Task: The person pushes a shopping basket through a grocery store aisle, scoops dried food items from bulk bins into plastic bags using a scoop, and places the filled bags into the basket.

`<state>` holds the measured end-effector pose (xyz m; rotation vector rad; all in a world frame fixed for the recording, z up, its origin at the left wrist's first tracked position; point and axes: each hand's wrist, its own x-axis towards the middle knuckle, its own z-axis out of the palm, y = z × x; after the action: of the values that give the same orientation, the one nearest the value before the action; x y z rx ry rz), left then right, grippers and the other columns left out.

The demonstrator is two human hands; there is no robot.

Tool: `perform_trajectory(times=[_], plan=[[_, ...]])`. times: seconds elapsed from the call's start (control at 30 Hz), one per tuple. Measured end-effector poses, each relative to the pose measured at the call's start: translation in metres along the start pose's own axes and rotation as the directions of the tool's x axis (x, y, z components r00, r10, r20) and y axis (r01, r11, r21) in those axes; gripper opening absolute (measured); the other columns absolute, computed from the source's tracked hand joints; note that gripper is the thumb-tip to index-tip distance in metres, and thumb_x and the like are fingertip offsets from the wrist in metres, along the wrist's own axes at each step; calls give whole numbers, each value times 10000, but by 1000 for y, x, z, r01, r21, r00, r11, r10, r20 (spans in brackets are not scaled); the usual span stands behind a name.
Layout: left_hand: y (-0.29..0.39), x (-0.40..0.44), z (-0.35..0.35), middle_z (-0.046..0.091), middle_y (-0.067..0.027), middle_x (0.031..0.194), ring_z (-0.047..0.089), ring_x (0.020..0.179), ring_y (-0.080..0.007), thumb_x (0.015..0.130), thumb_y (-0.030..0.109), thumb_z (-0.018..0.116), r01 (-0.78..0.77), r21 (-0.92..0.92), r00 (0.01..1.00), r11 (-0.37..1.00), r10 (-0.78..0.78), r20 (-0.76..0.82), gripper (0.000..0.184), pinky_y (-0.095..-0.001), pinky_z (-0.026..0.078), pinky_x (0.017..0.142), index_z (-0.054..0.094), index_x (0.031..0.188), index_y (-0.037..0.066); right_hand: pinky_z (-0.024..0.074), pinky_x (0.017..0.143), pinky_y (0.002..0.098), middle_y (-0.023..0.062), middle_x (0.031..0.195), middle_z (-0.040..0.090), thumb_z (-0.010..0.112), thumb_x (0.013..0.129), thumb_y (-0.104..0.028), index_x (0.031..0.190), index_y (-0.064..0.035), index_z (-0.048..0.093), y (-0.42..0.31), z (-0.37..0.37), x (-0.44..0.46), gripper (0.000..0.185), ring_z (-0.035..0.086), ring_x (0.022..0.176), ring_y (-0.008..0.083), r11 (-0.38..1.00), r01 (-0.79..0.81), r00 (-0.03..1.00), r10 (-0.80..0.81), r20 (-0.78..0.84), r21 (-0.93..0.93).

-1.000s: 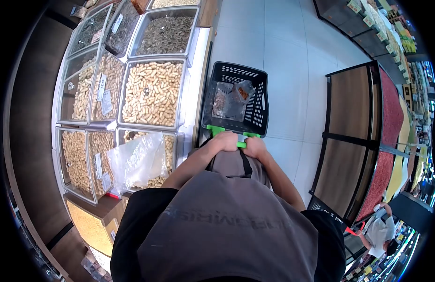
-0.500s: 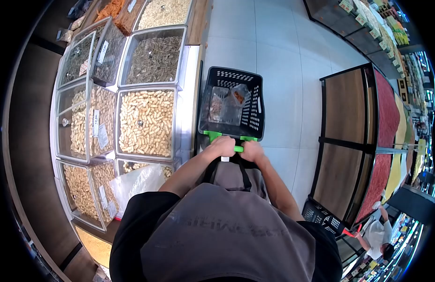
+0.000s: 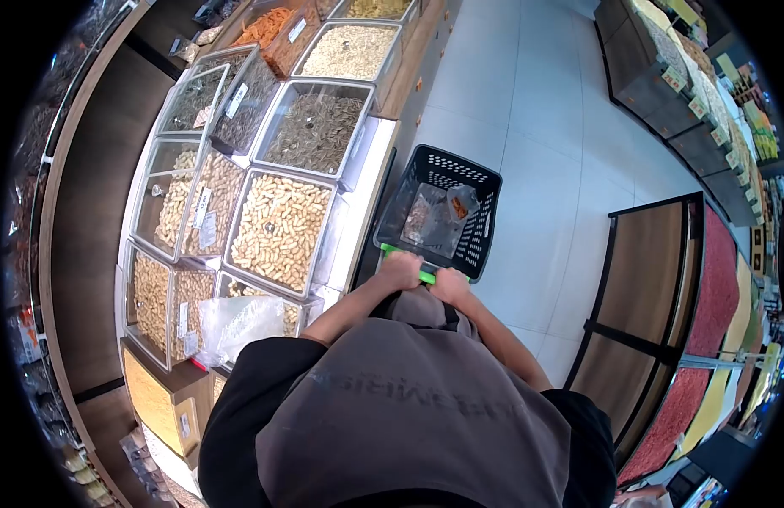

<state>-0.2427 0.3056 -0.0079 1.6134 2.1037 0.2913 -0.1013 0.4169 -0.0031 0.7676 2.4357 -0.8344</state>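
Observation:
My left hand (image 3: 401,271) and my right hand (image 3: 450,286) are both closed round the green handle (image 3: 426,277) of a black shopping basket (image 3: 485,179). The basket stands in front of me, beside the bulk-food counter, its handle end toward my body. Inside it lie two clear plastic bags: one bag (image 3: 420,217) holds small pinkish-brown pieces, the other bag (image 3: 461,206) some orange-brown food. Most of the handle is hidden beneath my fingers.
On the left, clear bins hold peanuts (image 3: 279,227), dark seeds (image 3: 314,129) and pale flakes (image 3: 351,51). A crumpled plastic bag (image 3: 242,326) lies on a nearer bin. Tiled floor (image 3: 536,161) runs ahead. Wooden stands (image 3: 650,262) with red grains (image 3: 712,288) line the right.
The view has turned, so the bins and basket now appear tilted and shifted rightward. Both hands keep their hold on the handle. The person at lower right has mostly left the view.

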Motion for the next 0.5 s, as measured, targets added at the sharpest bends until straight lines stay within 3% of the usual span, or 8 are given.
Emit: perform_trajectory(times=[0.03,0.07,0.13,0.2,0.33,0.4,0.5], plan=[[-2,8,4,666,-152,922,620,965,-325,721,243,654,-5,105,998,994,12,-62,302,-444,442,944,640,957,55,558,837,464,254,962,702,619,774,-271,918,18,728,-1,-12,0,341,696,915,388,1000,11,999,-12,-34,-24],[-2,18,8,666,-152,922,620,965,-325,721,243,654,-8,112,998,994,15,-66,302,-444,442,944,640,957,55,558,837,464,254,962,702,619,774,-271,918,18,728,2,-22,8,341,696,915,388,1000,13,999,-14,-42,-22],[11,28,2,608,-168,1016,548,1064,-343,739,195,650,181,150,931,972,-120,-344,329,-464,377,989,609,1028,43,563,829,462,247,963,704,616,769,-240,909,4,732,9,-31,15,304,700,916,380,999,24,994,-28,-107,-34],[21,32,-12,585,-175,1074,527,1116,-352,749,144,659,312,8,929,950,-303,-213,353,-499,372,1007,596,1081,42,567,818,462,239,951,709,609,769,-213,888,-6,733,17,-42,24,269,705,903,376,1000,19,995,-21,-97,-22],[21,53,-16,623,-167,1122,548,1141,-347,741,193,684,279,131,959,951,-268,-96,382,-533,398,989,635,1097,64,569,803,465,231,917,713,605,768,-199,878,-10,729,32,-46,35,251,708,883,379,999,26,985,-31,-171,-28],[24,64,-24,623,-150,1137,542,1154,-339,730,250,704,276,161,953,947,-292,86,409,-547,408,972,652,1092,66,569,796,468,236,908,710,602,765,-193,866,-14,726,37,-49,37,240,707,879,379,999,38,980,-38,-195,-5],[28,83,-32,681,-144,1128,612,1126,-324,723,301,711,294,213,916,932,-339,217,404,-521,445,957,707,1058,76,574,762,464,225,872,709,610,751,-177,839,-22,719,44,-47,40,209,710,833,374,995,98,976,-95,-198,7]])
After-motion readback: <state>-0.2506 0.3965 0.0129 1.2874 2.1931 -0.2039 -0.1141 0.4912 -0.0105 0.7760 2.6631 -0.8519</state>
